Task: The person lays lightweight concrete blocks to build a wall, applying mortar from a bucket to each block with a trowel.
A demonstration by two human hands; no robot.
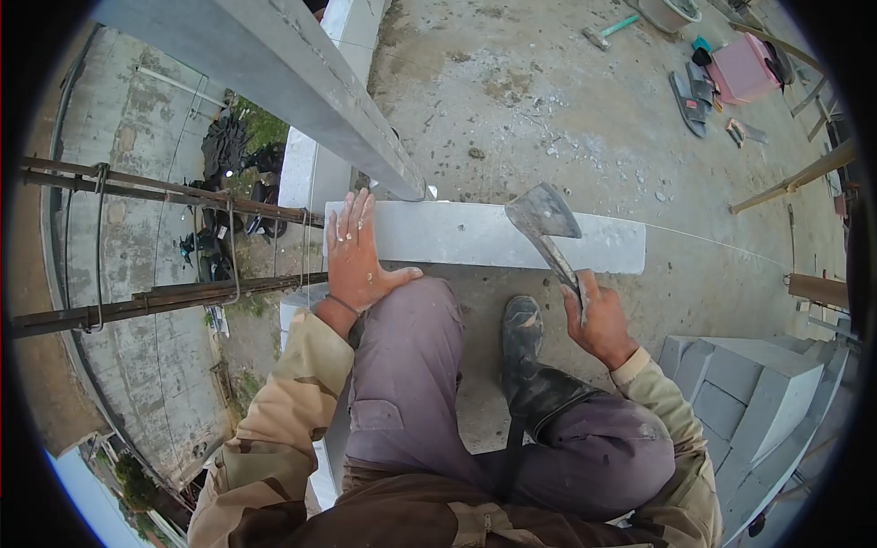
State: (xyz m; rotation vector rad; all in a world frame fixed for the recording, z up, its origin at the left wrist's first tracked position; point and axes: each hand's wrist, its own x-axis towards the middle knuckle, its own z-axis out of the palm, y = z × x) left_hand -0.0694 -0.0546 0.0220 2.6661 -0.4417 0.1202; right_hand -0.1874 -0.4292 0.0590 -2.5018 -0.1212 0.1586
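My left hand (357, 257) lies flat with its fingers stretched out on the left end of a long pale block (429, 235), the thumb beside my knee. The fingertips have white dust on them. My right hand (598, 320) is closed round the handle of a hatchet (545, 216). The hatchet's broad metal head shows over the right part of the block; whether it touches the surface I cannot tell. A grey metal beam (365, 128) slants down to the block's far edge, right of my left hand.
Rusty rebar (164, 194) juts in from the left. Stacked grey blocks (731, 393) stand at the right. A hammer (598, 38), sandals (692, 102) and a pink container (742, 69) lie on the far floor. A thin string (713, 242) runs rightward.
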